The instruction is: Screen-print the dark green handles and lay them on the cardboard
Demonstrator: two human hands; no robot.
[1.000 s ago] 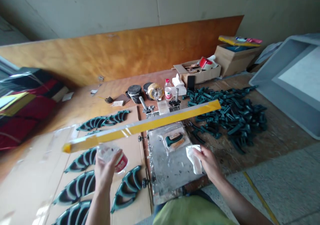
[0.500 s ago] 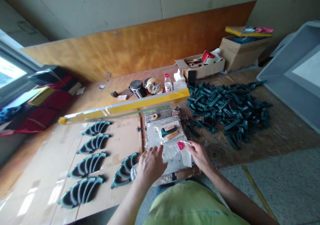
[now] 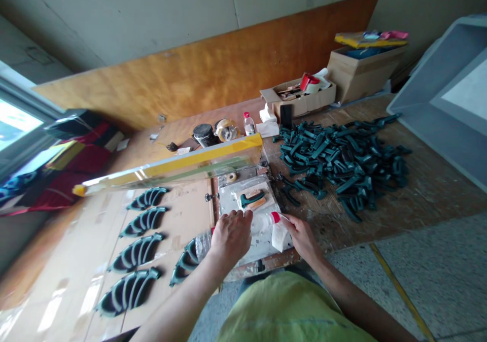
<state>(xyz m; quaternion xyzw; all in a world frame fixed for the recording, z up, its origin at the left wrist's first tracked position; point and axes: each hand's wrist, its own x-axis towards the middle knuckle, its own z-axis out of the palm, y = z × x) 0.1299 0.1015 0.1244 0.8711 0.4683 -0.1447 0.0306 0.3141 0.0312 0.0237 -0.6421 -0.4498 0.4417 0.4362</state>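
Observation:
My left hand (image 3: 232,235) is closed over a clear plastic bottle (image 3: 262,223) with a red cap, lying tipped to the right. The bottle's body shows again left of my hand. In my right hand (image 3: 303,235), closed at the bottle's cap end, a white cloth or tissue (image 3: 279,236) hangs down. The cap touches or nearly touches it; I cannot tell which. Beyond the hands, a dark green curved handle-like part (image 3: 253,199) rests in a pale holder on a plastic-covered plate (image 3: 228,195).
Several green fan-shaped parts (image 3: 144,221) lie on cardboard (image 3: 190,200) at left. A heap of dark green pieces (image 3: 342,154) covers the right side. A yellow-edged clear strip (image 3: 171,164) crosses behind the plate. Further back stand another bottle (image 3: 249,125), a cardboard box (image 3: 308,103) and a grey bin (image 3: 437,93).
The red cap has turned slightly and the bottle lies more level between my hands. My left hand has shifted up a little; the view has moved slightly.

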